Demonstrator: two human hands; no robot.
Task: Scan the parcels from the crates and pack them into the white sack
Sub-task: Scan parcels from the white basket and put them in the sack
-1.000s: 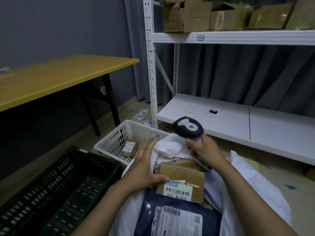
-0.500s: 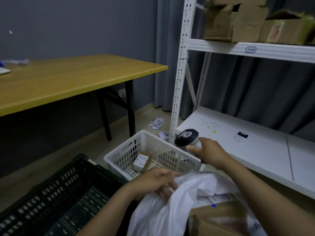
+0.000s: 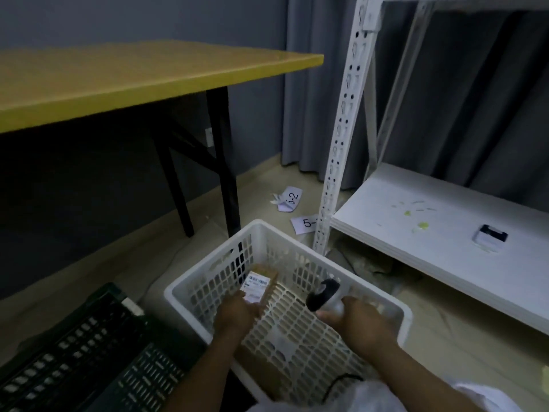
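A white plastic crate [image 3: 208, 278] stands on the floor in front of me. Inside it a small brown parcel [image 3: 263, 282] with a white barcode label leans against the left wall. My left hand [image 3: 237, 315] is down in the crate and takes hold of the parcel's lower end. My right hand [image 3: 356, 321] grips the black and white barcode scanner [image 3: 322, 294] over the crate's right half, its cable trailing toward me. The white sack [image 3: 371, 396] shows only as a crumpled edge at the bottom.
A dark green crate [image 3: 89, 352] sits at the lower left. A yellow table [image 3: 133, 75] with black legs stands behind. The white shelf rack [image 3: 430, 218] is on the right with a small device [image 3: 490, 236] on it. Paper labels [image 3: 289, 199] lie on the floor.
My left hand let go of the sack and reached into the white crate to the small parcel. My right hand brought the scanner down over the crate. The view swung left and down.
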